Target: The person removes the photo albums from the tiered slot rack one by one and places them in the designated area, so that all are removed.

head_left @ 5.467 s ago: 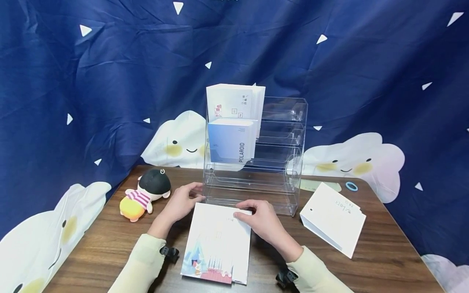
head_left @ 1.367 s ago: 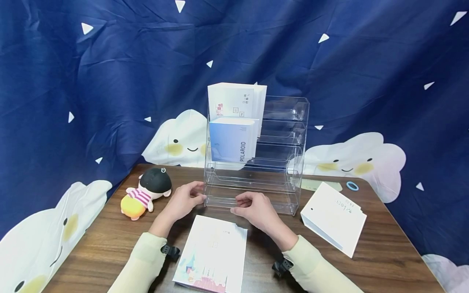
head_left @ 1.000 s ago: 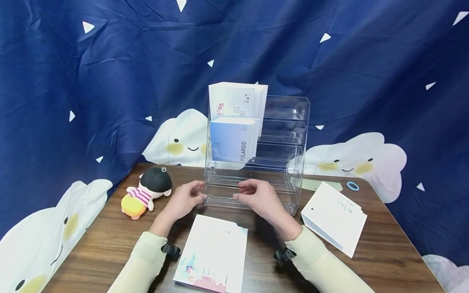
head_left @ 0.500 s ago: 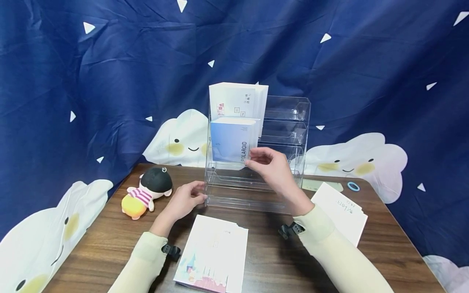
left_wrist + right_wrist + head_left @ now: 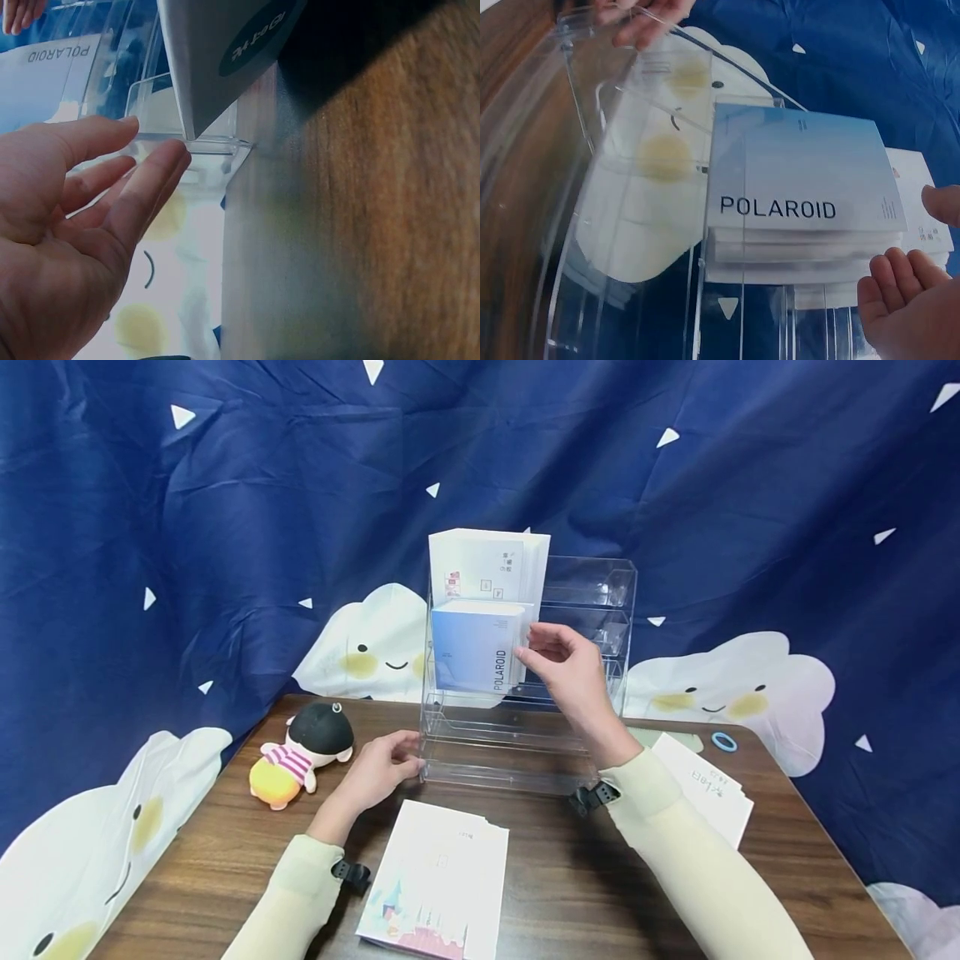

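A clear acrylic tiered rack (image 5: pixel 510 774) stands at the back of the table. My left hand (image 5: pixel 381 768) is at its lower left side, fingers extended, the fingertips right at the edge in the left wrist view. The blue album (image 5: pixel 468 647) marked POLAROID stands upright in a middle tier, before a taller white album (image 5: pixel 468 560). Beside the blue album's right edge is my right hand (image 5: pixel 573 677), its thumb and fingers apart. The right wrist view has these fingers (image 5: pixel 889 277) overlapping the page edges. Near the front lies a white album (image 5: pixel 431 877) with a castle picture.
A plush doll (image 5: pixel 300 756) in a striped top lies to the left. On the right is another white album (image 5: pixel 701 793), partly behind my right forearm. Past it are a pale green flat item (image 5: pixel 667 737) and a blue ring (image 5: pixel 724 742).
The castle album has slid toward me, and my right hand has left its top edge. That hand has risen past the lower tiers to the blue album's side. My left hand stays put.
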Demonstrator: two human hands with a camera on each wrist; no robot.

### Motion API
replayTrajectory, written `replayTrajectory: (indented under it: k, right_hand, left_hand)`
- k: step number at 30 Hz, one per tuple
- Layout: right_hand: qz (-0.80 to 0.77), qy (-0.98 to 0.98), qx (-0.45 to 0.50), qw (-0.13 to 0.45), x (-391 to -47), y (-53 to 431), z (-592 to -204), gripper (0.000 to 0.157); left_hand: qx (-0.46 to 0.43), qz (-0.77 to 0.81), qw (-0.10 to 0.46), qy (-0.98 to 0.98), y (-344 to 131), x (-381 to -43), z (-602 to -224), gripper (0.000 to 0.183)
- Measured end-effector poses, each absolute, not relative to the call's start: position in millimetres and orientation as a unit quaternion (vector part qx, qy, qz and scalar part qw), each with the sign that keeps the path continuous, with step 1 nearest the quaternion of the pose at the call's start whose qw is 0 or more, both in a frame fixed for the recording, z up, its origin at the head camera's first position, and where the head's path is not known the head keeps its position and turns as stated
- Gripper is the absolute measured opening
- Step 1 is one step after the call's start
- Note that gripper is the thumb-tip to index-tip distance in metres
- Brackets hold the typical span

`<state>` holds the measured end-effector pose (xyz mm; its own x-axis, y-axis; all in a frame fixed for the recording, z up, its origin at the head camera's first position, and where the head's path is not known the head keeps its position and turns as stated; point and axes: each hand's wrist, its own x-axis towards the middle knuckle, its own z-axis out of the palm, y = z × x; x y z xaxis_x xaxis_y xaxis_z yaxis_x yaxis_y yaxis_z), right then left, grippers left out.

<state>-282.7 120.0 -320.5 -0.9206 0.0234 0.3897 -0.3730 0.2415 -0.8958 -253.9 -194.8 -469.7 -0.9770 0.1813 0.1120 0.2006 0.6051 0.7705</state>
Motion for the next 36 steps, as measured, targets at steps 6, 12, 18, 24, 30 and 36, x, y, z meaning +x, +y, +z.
replayTrajectory:
  k: [6,12,18,24,30,36]
  right_hand:
    - [0.603,-0.77,0.108,0.177,-299,121,-312,0.053]
    - [0.599,-0.775,0.1,0.174,-310,119,-309,0.058]
    - [0.609,-0.768,0.085,0.177,-319,118,-312,0.058]
    - [0.616,-0.764,0.084,0.171,-324,116,-314,0.057]
    - [0.628,-0.754,0.09,0.169,-325,109,-310,0.056]
    - [0.644,-0.743,0.088,0.157,-326,104,-307,0.052]
  left_hand:
    - [-0.107,-0.433,0.011,-0.895,-195,-255,-469,0.049]
    - [-0.109,-0.433,0.011,-0.895,-196,-254,-469,0.048]
    - [-0.111,-0.432,0.012,-0.895,-196,-255,-469,0.049]
    - [-0.11,-0.428,0.009,-0.897,-196,-256,-469,0.049]
    - [-0.109,-0.429,0.012,-0.897,-195,-256,-468,0.049]
    - [-0.106,-0.427,0.011,-0.898,-196,-257,-471,0.049]
